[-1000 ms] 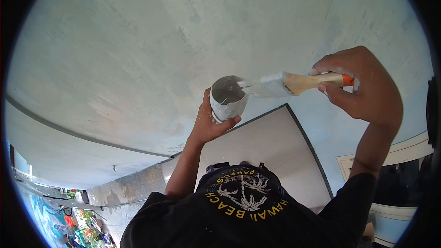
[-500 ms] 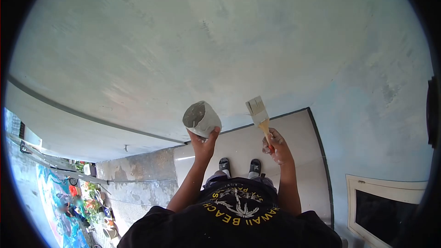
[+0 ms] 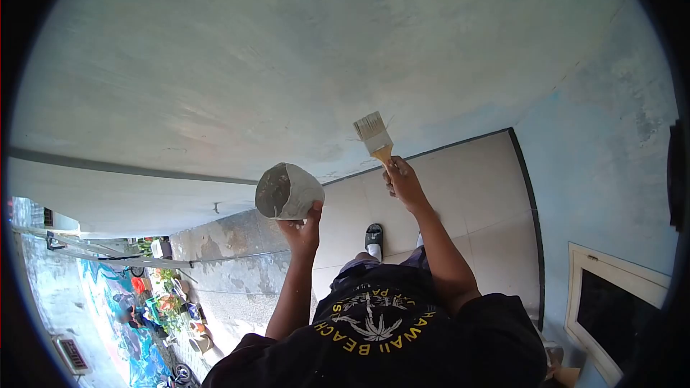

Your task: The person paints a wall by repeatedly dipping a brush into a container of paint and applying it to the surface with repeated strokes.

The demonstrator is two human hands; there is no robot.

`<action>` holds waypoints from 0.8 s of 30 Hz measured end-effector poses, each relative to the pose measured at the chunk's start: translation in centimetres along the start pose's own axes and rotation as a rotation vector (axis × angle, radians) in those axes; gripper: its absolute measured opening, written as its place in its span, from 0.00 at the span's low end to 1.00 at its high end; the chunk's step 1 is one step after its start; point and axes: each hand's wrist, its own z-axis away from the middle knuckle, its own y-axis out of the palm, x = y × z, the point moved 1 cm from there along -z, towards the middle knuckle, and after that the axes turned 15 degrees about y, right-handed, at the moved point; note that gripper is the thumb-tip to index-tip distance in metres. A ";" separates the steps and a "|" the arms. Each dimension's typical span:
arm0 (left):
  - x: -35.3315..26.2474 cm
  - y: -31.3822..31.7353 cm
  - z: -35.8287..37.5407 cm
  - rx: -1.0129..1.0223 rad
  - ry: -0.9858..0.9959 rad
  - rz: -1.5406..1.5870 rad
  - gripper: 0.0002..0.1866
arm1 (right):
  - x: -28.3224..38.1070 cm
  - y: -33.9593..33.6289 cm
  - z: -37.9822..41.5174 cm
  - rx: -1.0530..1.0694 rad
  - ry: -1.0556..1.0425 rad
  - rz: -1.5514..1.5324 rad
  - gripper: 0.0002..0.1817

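Observation:
A rounded, paint-smeared container (image 3: 303, 192) is held from below by my left hand (image 3: 305, 233), its opening tilted to the left and grey inside. My right hand (image 3: 404, 185) is closed round the wooden handle of a wide paintbrush (image 3: 374, 136). The brush points up and slightly left, its bristles coated pale. Behind both hands rises a large wall (image 3: 287, 72) with patchy pale green and grey paint; whether the bristles touch it I cannot tell.
Below me is a tiled floor (image 3: 474, 201) with a dark edge strip. A framed dark panel (image 3: 618, 309) is at the lower right. Potted plants (image 3: 169, 302), a metal rail (image 3: 115, 255) and a person (image 3: 129, 316) are at the lower left.
My right hand and the brush have moved up and left. The container has shifted left and lower in view. My view has turned, and one foot is now mostly hidden by my right arm.

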 end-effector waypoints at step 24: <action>6.6 -14.6 -6.6 0.403 -0.041 -0.012 0.42 | 11.6 6.0 3.8 -0.666 -0.636 0.113 0.17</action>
